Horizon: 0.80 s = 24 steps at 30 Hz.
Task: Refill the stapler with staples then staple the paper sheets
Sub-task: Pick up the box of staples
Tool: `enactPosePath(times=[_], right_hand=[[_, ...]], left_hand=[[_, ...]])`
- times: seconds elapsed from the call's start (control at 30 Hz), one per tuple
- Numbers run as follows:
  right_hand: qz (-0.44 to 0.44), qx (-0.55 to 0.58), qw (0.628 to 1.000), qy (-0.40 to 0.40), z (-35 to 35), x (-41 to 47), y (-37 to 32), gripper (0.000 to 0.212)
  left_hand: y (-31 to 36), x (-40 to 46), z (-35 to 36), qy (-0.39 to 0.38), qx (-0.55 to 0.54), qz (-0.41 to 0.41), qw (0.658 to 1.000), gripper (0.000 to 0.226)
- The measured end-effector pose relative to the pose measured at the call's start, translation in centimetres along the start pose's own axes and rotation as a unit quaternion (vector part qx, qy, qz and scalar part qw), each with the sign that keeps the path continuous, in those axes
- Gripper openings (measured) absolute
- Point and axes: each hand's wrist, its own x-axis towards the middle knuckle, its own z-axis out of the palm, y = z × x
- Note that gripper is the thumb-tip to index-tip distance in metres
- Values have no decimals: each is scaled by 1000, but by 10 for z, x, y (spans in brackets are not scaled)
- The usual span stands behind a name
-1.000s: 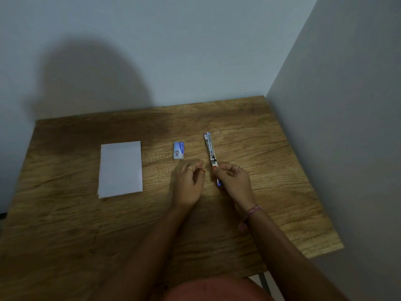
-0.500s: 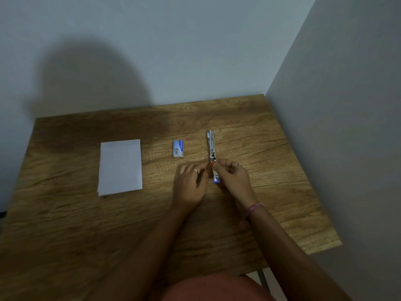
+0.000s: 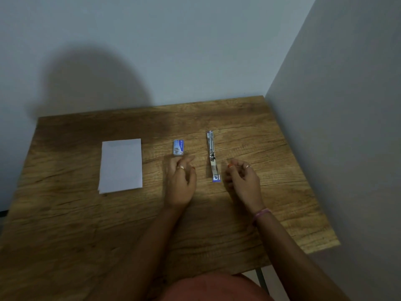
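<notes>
Lying opened flat on the table [image 3: 282,192], the stapler [image 3: 212,157] sits between the left hand [image 3: 181,181] and right hand [image 3: 243,179], both loosely curled and holding nothing, staple box [image 3: 178,147] and paper sheets [image 3: 121,165] leftward.

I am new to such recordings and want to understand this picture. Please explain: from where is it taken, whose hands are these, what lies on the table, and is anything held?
There is no machine: a person works with bare hands. The camera sits on the person's head and looks down. On the wooden table lie paper sheets, a small staple box and a stapler, unfolded flat. The left hand reaches toward the box, fingertips near it; contact is unclear. The right hand rests beside the stapler, fingers loosely curled. Neither hand has a grip on anything.
</notes>
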Motion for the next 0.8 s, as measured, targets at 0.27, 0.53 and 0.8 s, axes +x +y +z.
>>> enactPosePath(times=[0.27, 0.53, 0.8], right_hand=[[-60, -26, 998, 24, 1, -4, 13, 17], [-91, -54, 994, 31, 1, -7, 14, 17], [-67, -140, 988, -10, 2, -18, 12, 11]], left_hand=[[-19, 48, -14, -10, 204, -61, 977, 57], [-23, 38, -14, -29, 163, -42, 985, 37], [-6, -36, -32, -110, 69, -21, 991, 48]])
